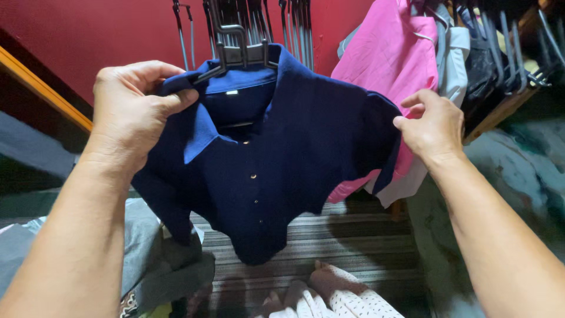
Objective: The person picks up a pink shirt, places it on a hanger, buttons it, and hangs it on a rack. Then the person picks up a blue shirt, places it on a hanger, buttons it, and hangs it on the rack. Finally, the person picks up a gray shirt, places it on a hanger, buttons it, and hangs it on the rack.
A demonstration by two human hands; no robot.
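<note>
- My left hand (130,112) is pinching the shoulder of a dark blue shirt (282,159), with the thumb pressed on the cloth right by the collar (203,126).
- My right hand (432,126) is holding the other shoulder, at the sleeve edge, with the fingertips closed on the cloth.
- The shirt hangs spread out between my two hands, on a grey hanger (238,53) that sits just above and between them.
- Small buttons (253,176) run down the front of the shirt, below my hands.
- A pink top (391,53) hangs just behind my right hand.
- More empty hangers (294,23) hang above, in front of a red wall (88,29).
- A grey cloth pile (147,259) lies under my left arm.
- A white dotted cloth (347,297) lies low down, under the shirt.
</note>
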